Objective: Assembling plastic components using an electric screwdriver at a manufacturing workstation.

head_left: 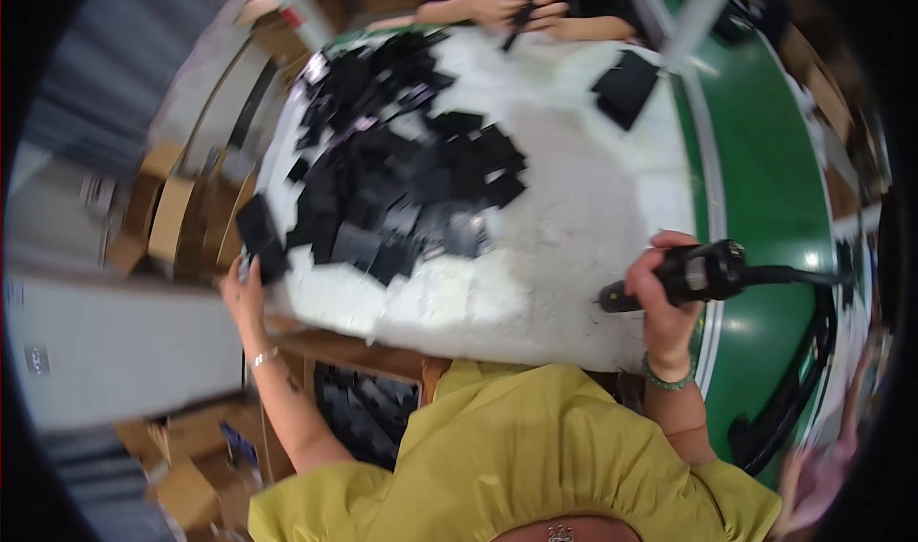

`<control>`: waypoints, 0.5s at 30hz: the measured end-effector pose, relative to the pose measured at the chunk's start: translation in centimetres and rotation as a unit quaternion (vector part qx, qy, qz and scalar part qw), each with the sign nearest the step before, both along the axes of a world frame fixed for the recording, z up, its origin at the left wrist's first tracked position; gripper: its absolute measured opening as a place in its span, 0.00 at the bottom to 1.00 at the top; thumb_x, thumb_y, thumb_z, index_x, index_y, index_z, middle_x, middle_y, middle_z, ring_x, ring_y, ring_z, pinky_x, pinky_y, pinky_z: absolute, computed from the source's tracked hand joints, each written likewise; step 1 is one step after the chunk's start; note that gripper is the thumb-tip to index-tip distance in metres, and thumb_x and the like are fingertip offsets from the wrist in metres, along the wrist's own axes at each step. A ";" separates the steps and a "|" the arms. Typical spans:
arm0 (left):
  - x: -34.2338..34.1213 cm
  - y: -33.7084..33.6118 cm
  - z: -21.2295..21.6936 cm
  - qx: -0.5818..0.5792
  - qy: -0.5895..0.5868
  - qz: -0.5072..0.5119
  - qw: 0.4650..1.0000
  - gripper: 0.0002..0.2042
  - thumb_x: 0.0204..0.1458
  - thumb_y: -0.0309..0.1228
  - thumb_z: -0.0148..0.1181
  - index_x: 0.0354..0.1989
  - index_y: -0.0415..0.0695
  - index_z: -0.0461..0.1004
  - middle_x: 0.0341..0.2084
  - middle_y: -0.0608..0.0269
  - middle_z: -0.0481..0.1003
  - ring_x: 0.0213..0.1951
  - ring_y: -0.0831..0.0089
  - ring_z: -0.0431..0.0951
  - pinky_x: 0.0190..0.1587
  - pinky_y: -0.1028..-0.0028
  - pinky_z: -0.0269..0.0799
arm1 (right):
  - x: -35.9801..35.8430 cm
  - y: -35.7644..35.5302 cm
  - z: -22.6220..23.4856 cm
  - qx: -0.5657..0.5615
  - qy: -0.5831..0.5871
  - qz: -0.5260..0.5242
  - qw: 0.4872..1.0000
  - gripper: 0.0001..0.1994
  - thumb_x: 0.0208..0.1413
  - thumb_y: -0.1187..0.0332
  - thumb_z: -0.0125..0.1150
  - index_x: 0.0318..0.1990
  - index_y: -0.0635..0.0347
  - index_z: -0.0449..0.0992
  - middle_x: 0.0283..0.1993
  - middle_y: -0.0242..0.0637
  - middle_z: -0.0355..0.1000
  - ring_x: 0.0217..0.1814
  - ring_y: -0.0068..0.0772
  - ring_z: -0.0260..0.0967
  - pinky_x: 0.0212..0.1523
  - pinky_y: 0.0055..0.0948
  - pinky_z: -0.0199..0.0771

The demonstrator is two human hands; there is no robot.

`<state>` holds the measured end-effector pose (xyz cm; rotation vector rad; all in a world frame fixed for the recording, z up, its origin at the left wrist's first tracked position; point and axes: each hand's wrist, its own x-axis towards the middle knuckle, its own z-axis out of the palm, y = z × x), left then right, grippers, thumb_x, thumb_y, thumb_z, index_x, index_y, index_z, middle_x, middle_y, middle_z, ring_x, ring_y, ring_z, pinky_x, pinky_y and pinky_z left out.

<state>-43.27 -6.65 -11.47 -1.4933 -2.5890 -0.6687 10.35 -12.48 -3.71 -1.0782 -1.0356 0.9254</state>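
At the left edge of the white-covered table [564,255], my left hand [245,298] pinches a flat black rectangular piece [260,236] by its near end. My right hand [662,303] is wrapped round a black cylindrical handheld power tool [706,270] over the table's right side. Its narrow end points left and a black cable or hose [789,274] runs off its right end. Between my hands, toward the left and far side, lies a spread-out pile of black flat pieces [402,174], many overlapping.
Across the table a person's hands [521,8] hold a small dark item. A small stack of black pieces [626,88] lies far right. Below the near edge, an open cardboard box [359,351] holds black pieces. More cartons [182,212] stand left; a green surface [765,169] runs along the right.
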 end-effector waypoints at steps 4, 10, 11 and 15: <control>7.8 3.3 3.1 0.197 0.152 -0.052 0.967 0.21 0.49 0.34 0.59 0.52 0.42 0.67 0.51 0.40 0.63 0.51 0.48 0.64 0.53 0.60 0.60 | 0.8 -0.8 -0.7 0.022 -0.005 -0.022 0.999 0.18 0.44 0.82 0.58 0.45 0.64 0.64 0.26 0.28 0.68 0.27 0.16 0.63 0.30 0.17 0.64; 24.4 8.9 7.7 0.161 -0.210 -0.394 0.880 0.14 0.46 0.28 0.62 0.44 0.44 0.74 0.44 0.59 0.72 0.45 0.69 0.72 0.42 0.74 0.69 | 1.5 -1.9 -1.7 0.040 0.026 -0.071 0.996 0.18 0.44 0.82 0.58 0.44 0.64 0.63 0.25 0.29 0.67 0.26 0.16 0.63 0.30 0.18 0.64; 26.9 9.5 8.0 0.148 -0.224 -0.451 0.851 0.13 0.46 0.27 0.62 0.42 0.43 0.74 0.41 0.60 0.73 0.43 0.69 0.73 0.41 0.75 0.70 | 1.5 -1.8 -1.9 0.051 0.029 -0.068 0.996 0.18 0.44 0.82 0.59 0.44 0.64 0.63 0.25 0.29 0.67 0.26 0.16 0.63 0.30 0.18 0.64; 36.0 12.1 8.4 0.033 -0.244 -0.601 0.761 0.12 0.45 0.29 0.63 0.39 0.42 0.76 0.37 0.58 0.75 0.39 0.70 0.75 0.38 0.75 0.71 | 1.2 -1.8 -2.3 0.060 0.023 -0.085 0.994 0.18 0.43 0.82 0.59 0.43 0.65 0.63 0.25 0.28 0.67 0.26 0.15 0.62 0.30 0.17 0.63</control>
